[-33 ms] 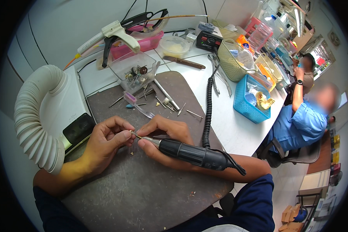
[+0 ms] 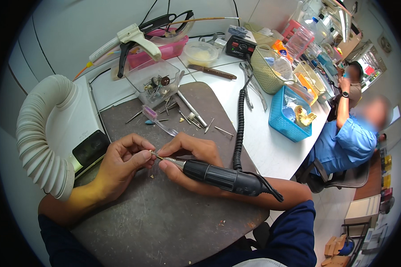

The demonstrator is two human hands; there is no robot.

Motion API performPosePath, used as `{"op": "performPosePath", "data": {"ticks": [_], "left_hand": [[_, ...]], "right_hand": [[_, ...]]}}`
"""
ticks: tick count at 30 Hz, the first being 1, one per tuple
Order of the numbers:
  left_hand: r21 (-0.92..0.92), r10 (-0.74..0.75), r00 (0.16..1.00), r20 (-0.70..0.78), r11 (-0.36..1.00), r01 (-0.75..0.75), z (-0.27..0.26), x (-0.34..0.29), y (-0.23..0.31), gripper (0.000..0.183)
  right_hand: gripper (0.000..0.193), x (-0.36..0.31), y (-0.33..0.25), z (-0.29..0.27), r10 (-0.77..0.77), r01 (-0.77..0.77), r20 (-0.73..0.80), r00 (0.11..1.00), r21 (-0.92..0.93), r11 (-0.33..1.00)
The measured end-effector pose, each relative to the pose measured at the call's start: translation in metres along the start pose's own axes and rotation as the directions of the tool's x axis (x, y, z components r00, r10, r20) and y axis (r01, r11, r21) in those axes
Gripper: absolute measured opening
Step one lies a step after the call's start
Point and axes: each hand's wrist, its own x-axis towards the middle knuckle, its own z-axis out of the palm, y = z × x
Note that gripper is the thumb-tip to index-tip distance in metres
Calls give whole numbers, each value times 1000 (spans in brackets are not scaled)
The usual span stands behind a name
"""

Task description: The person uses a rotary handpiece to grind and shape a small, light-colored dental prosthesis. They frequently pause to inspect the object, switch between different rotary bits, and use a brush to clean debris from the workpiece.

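Note:
My right hand point(image 2: 189, 153) is wrapped round a black handpiece point(image 2: 223, 178), a rotary grinder with a coiled cord. Its thin bur point(image 2: 160, 157) points left and reaches the fingertips of my other hand. My left hand point(image 2: 124, 162) is closed in a pinch, thumb against fingers, on a tiny piece at the bur's tip. That piece is too small and too covered to name. Just beyond the hands lies a toothbrush point(image 2: 158, 120) with pink bristles. Loose burs point(image 2: 208, 126) and a slim metal-handled tool point(image 2: 191, 108) are scattered behind it.
A white ribbed hose point(image 2: 40, 142) arches beside my left arm. Further back stand a clear box of burs point(image 2: 153, 80), a knife point(image 2: 212, 71), pliers point(image 2: 252, 86) and a control box point(image 2: 241, 46). The coiled cord point(image 2: 240, 129) crosses rightward of a blue basket point(image 2: 290, 115). Two people sit at right.

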Motion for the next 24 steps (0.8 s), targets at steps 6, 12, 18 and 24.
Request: {"op": "performPosePath", "data": {"ticks": [6, 12, 18, 24], "left_hand": [[43, 31, 999, 16, 999, -31, 0, 1, -2, 15], [84, 37, 999, 13, 996, -37, 0, 0, -2, 15], [52, 35, 999, 14, 998, -36, 1, 0, -2, 14], [3, 53, 999, -2, 999, -53, 0, -1, -4, 14]], "right_hand": [[14, -1, 4, 2, -42, 42, -37, 998, 5, 999], [17, -2, 5, -1, 9, -9, 5, 1000, -34, 999], [18, -2, 0, -2, 59, -59, 3, 998, -14, 998], [17, -2, 7, 1, -15, 14, -28, 1000, -25, 1000]]}}
